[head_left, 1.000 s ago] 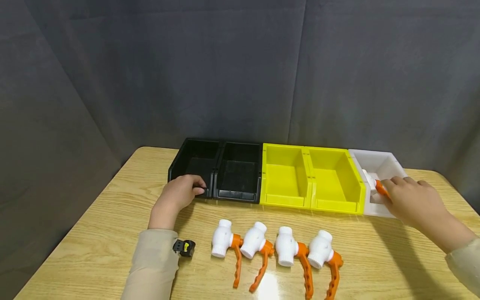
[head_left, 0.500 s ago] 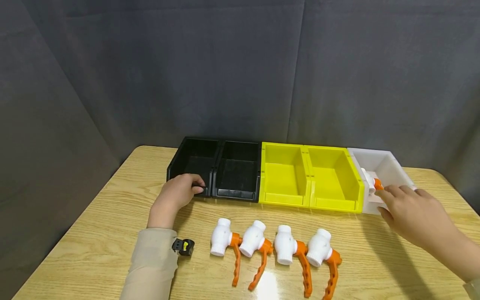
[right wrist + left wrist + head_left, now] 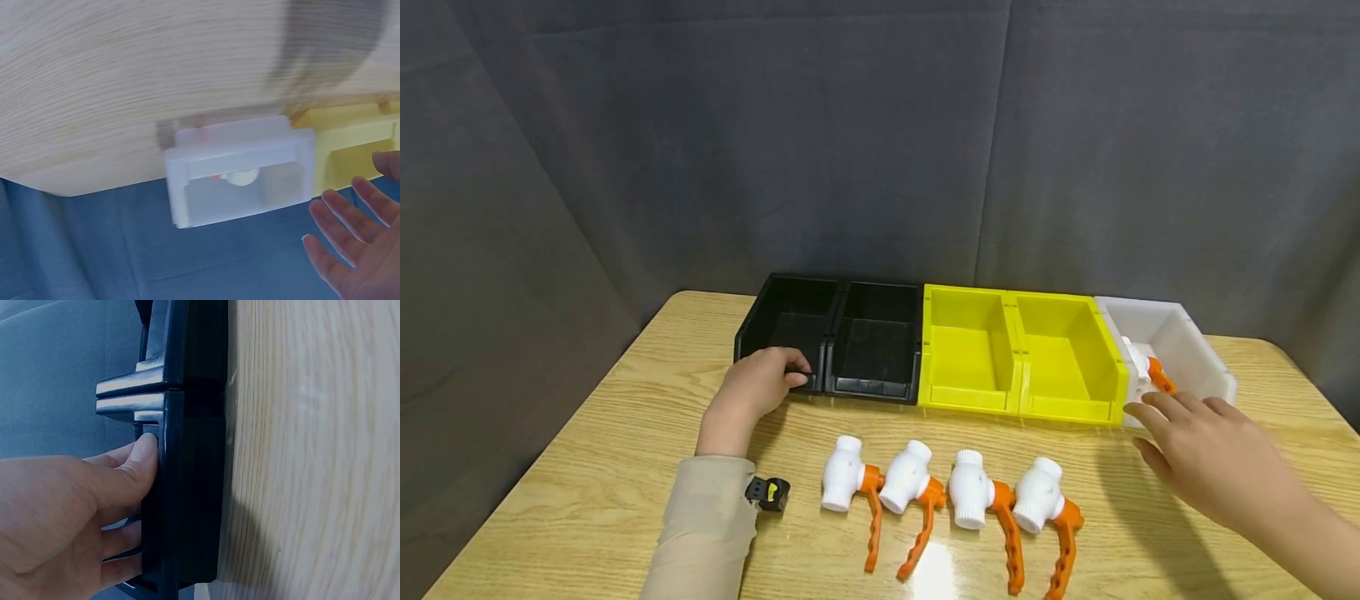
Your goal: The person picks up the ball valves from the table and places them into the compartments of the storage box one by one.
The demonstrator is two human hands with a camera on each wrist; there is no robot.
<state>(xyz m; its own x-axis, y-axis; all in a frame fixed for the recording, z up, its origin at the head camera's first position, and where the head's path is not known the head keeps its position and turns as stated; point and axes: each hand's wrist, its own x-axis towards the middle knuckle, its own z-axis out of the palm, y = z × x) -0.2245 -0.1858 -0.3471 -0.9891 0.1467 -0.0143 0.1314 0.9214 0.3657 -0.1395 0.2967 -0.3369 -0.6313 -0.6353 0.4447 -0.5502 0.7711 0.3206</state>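
My left hand (image 3: pixel 758 385) pinches the front lip of the leftmost black bin (image 3: pixel 797 308). In the left wrist view the thumb (image 3: pixel 142 456) lies on the lip's outer side, with other fingers behind it. My right hand (image 3: pixel 1217 458) hovers with spread fingers, holding nothing, before the white bin (image 3: pixel 1198 354). Inside that bin lies a white ball valve with an orange handle (image 3: pixel 1161 375), partly hidden by the bin's front. Several more such valves lie in a row on the table, from the leftmost valve (image 3: pixel 844 475) to the rightmost valve (image 3: pixel 1040 496).
Between the white bin and the leftmost bin stand another black bin (image 3: pixel 877 333) and two yellow bins, the left yellow bin (image 3: pixel 968 400) and right yellow bin (image 3: pixel 1071 408), all side by side. A dark curtain (image 3: pixel 880 142) hangs behind the wooden table (image 3: pixel 625 467).
My right hand has let go of the orange-handled ball valve, leaving it in the white bin. The hand has drawn back toward me, fingers spreading. My left hand stays put.
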